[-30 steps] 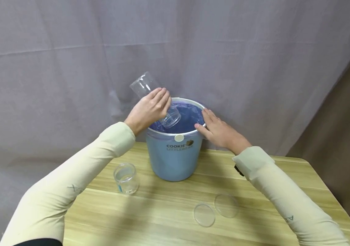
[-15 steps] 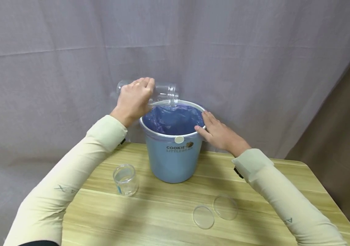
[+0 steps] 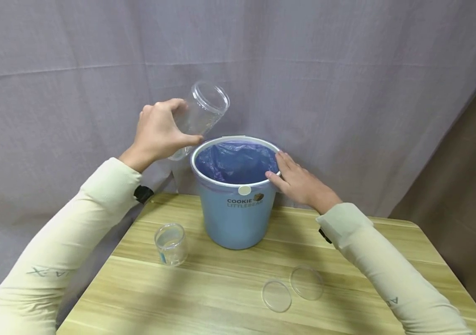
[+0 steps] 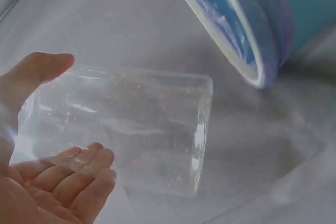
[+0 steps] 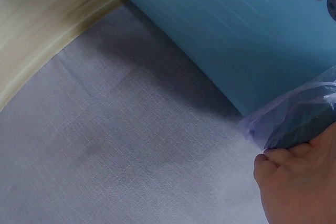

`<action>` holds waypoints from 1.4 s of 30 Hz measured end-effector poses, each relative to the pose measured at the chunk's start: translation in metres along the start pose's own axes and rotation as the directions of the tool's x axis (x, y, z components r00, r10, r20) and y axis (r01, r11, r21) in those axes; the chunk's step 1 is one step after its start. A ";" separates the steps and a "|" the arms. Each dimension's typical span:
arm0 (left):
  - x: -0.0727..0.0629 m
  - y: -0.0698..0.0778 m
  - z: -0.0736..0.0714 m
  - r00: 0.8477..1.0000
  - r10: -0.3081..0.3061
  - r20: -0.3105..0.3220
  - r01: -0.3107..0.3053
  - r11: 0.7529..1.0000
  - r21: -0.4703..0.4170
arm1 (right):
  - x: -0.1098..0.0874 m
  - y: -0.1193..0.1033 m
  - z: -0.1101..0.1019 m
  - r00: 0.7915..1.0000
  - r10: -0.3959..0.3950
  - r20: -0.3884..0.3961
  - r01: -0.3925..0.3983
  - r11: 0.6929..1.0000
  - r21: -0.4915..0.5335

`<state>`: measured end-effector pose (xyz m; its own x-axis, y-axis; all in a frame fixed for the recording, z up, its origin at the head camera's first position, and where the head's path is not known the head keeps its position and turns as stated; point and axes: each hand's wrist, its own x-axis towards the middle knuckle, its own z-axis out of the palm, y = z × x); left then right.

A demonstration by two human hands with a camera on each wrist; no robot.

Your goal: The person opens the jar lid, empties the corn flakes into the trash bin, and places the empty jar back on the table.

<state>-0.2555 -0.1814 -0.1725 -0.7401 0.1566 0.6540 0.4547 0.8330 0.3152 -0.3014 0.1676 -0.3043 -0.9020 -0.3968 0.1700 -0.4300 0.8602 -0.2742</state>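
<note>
My left hand [image 3: 156,132] grips a clear plastic jar [image 3: 204,109] above and left of the bin. The jar is tilted, its rimmed end up and to the right. Thumb and fingers lie on opposite sides of its wall in the left wrist view, where the jar [image 4: 142,129] looks see-through with small drops or specks. My right hand [image 3: 302,184] rests on the right rim of the blue bin [image 3: 238,218], thumb spread from the extended fingers. In the right wrist view the fingertips press at the edge of the purple bag [image 5: 294,108] that lines the bin.
A second, shorter clear jar [image 3: 172,246] stands on the wooden table [image 3: 204,298] left of the bin. Two clear round lids, a smaller one [image 3: 276,296] and a larger one [image 3: 307,283], lie at front right. A grey curtain [image 3: 326,83] hangs behind.
The jar in my left hand was tipped mouth-down into the bin, then lifted level over the rim, and is now turned mouth-up to the left. My right hand has stayed on the rim.
</note>
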 end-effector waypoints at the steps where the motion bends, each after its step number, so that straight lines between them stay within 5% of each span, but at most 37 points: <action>1: -0.003 -0.002 -0.001 1.000 -0.018 0.003 0.018 0.999 -0.033 | 0.000 0.000 0.000 1.000 -0.002 0.002 0.002 1.000 0.000; 6: -0.022 -0.009 -0.007 0.989 -0.138 0.054 0.146 0.970 -0.194 | -0.001 0.000 0.000 1.000 -0.009 0.002 0.009 1.000 -0.002; 14: -0.058 -0.010 -0.013 0.965 -0.216 0.146 0.259 0.848 -0.463 | -0.003 0.001 -0.001 1.000 -0.006 0.002 0.006 1.000 0.005; 23: -0.111 -0.016 0.003 0.964 -0.210 0.163 0.264 0.826 -0.498 | -0.003 0.000 -0.002 1.000 -0.012 -0.008 0.012 1.000 0.005; 28: -0.145 -0.024 0.030 0.976 -0.181 0.124 0.220 0.809 -0.546 | -0.003 0.000 -0.002 1.000 -0.018 -0.010 0.018 1.000 0.005; 32: -0.172 -0.025 0.056 0.980 -0.169 0.105 0.197 0.756 -0.624 | -0.003 0.001 -0.003 1.000 -0.020 -0.006 0.020 1.000 0.000; 42: -0.230 -0.026 0.134 0.943 -0.196 0.268 0.329 0.646 -0.688 | -0.008 0.002 -0.006 1.000 0.001 0.005 -0.001 1.000 0.010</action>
<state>-0.1635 -0.1679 -0.4225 -0.9198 0.1269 0.3714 0.3913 0.2245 0.8925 -0.2949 0.1748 -0.3003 -0.9024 -0.3977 0.1655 -0.4298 0.8570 -0.2842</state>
